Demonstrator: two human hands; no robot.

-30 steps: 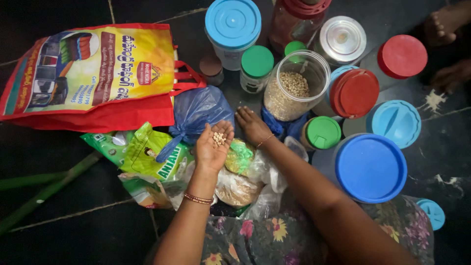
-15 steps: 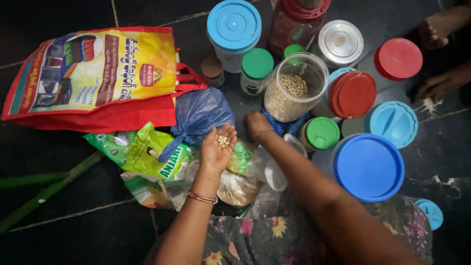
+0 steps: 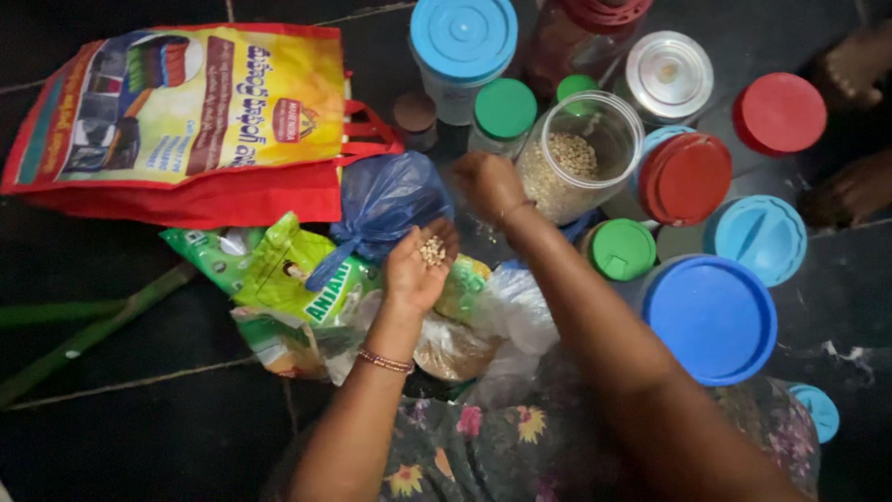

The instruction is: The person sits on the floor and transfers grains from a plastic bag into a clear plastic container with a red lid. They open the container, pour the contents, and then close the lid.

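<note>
My left hand [image 3: 416, 270] is cupped palm up and holds a small heap of pale beans [image 3: 432, 251]. It hovers over the tied blue plastic bag [image 3: 386, 200] and several food packets. My right hand [image 3: 490, 184] is closed, knuckles up, just left of an open clear jar [image 3: 583, 153] part filled with the same pale beans. A few beans seem to fall below that hand; what the fist holds is hidden.
Jars with blue [image 3: 708, 319], red [image 3: 686, 178] and green [image 3: 623, 249] lids ring the right side. A red and yellow cloth bag [image 3: 186, 112] lies at upper left. Green packets [image 3: 288, 279] and clear bags [image 3: 516, 307] lie near my lap. Another person's feet [image 3: 850, 74] are at upper right.
My right hand rose from the floor beside the clear bags, closed into a fist and moved up toward the open jar. My left hand stayed cupped with the beans.
</note>
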